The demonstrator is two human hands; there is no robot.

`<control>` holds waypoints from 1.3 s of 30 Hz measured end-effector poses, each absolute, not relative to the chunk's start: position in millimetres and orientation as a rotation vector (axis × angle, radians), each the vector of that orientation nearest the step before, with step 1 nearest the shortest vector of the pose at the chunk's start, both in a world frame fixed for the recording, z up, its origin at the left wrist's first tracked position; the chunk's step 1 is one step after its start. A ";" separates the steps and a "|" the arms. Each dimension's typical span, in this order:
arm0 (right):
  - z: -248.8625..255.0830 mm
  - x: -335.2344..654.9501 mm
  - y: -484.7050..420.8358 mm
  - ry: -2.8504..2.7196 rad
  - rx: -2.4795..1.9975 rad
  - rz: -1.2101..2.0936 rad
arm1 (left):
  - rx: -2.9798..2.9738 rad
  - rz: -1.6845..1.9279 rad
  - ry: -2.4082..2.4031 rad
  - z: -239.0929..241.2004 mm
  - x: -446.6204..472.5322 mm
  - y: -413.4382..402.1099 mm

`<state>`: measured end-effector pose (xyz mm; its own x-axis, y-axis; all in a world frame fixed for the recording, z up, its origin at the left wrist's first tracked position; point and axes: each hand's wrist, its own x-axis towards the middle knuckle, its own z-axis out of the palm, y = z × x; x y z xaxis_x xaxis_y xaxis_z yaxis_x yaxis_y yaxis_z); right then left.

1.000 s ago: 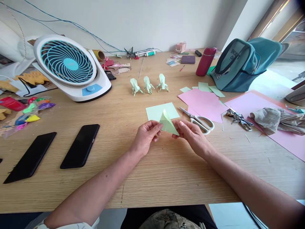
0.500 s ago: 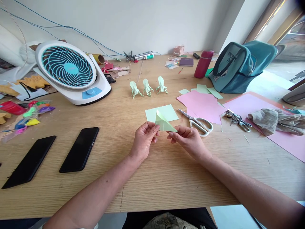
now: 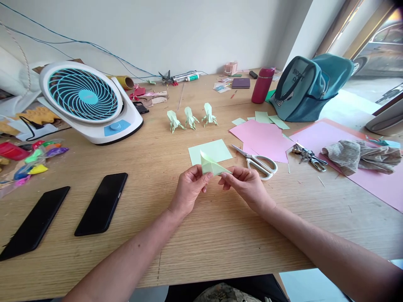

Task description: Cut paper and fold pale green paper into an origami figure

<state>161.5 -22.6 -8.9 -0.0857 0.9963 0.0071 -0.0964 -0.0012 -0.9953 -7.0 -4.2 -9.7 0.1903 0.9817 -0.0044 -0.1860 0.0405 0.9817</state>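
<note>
Head view. Writing: the teal backpack (image 3: 310, 86) carries dark print on its front panel, too skewed and small to read. No other label is legible; the tubes by the wall are only blurs.

Hidden or cut off: my left hand (image 3: 189, 188) and right hand (image 3: 247, 184) meet over the wooden table (image 3: 220, 239), each pinching one end of the folded green paper (image 3: 212, 167), which I hold just above the tabletop. My fingertips cover its lower edges, so I cannot make out the folds underneath. It overlaps the near edge of a flat green sheet (image 3: 210, 150) lying behind it. The left phone (image 3: 33, 222) runs out toward the frame edge.

Containers: the backpack is shut, contents unseen. A dark red bottle (image 3: 260, 85) stands capped beside it.

Also noted: scissors (image 3: 256, 160) just right of my hands, three folded green figures (image 3: 190, 117) further back, a fan (image 3: 86, 100) at left.
</note>
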 end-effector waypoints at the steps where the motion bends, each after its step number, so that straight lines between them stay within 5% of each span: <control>1: -9.3 161.4 -22.8 -1.209 -1.091 1.314 | 1.160 1.113 0.941 -9.9 -7.1 -4.4; 39: -13.3 164.2 -21.3 -1.311 -1.070 1.271 | 1.184 1.097 1.039 -10.7 -9.6 -3.4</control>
